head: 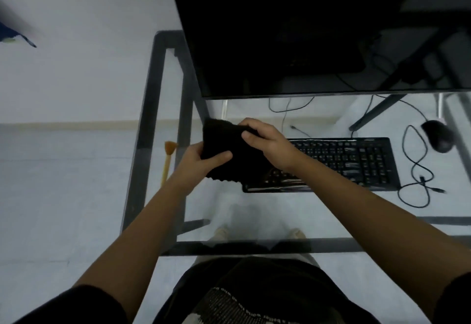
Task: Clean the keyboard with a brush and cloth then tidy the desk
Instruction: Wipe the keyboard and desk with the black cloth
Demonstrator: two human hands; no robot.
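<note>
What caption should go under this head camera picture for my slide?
The left hand and right hand grip a black cloth over the keyboard; the brush lies on the glass desk.

Single head-worn wide-angle view, high above glass bench [331, 245], facing forward and steeply down. Close range: fingers [251, 136] near frame centre, forearms [142, 224] filling lower half. Monitor [293, 30] beyond fingers, keyboard [356, 160] just right of them.

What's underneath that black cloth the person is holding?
The left hand and right hand hold the black cloth over the left end of the keyboard; the keys there are covered, and only the rest shows.
</note>
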